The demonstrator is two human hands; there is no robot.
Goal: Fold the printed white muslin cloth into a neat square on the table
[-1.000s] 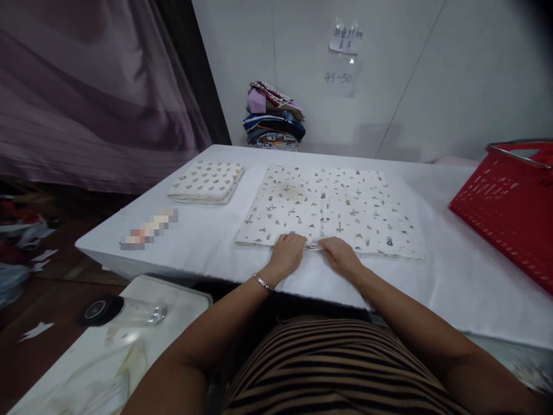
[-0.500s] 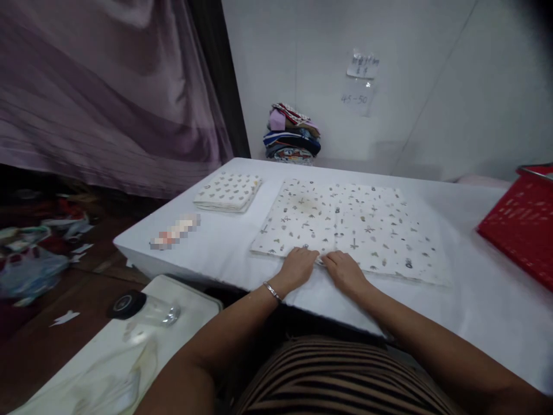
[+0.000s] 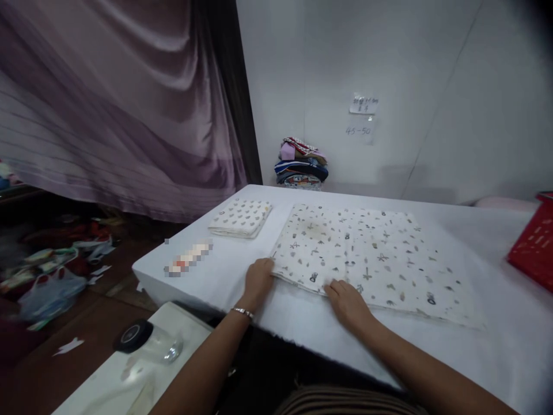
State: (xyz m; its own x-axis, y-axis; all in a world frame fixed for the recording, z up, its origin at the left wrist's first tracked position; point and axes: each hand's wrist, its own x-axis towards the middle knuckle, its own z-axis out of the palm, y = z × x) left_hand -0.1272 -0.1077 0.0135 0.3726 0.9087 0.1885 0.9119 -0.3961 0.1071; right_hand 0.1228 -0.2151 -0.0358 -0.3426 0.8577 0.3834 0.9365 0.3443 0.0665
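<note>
A white patterned cloth [image 3: 367,253] lies flat on the white table [image 3: 224,276]. My left hand [image 3: 258,280] grips the cloth's near left corner with curled fingers. My right hand [image 3: 347,301] rests on the cloth's near edge toward the middle, fingers bent down onto the fabric. A bracelet sits on my left wrist.
A folded patterned cloth [image 3: 241,218] lies at the table's left. A pile of coloured clothes [image 3: 301,164] sits against the back wall. A red basket [image 3: 533,245] stands at the right edge. A jar with a black lid [image 3: 147,341] lies on a low surface to the left.
My left hand slid left along the cloth's near edge to its corner. The right hand stayed near the middle. The view swung left and up.
</note>
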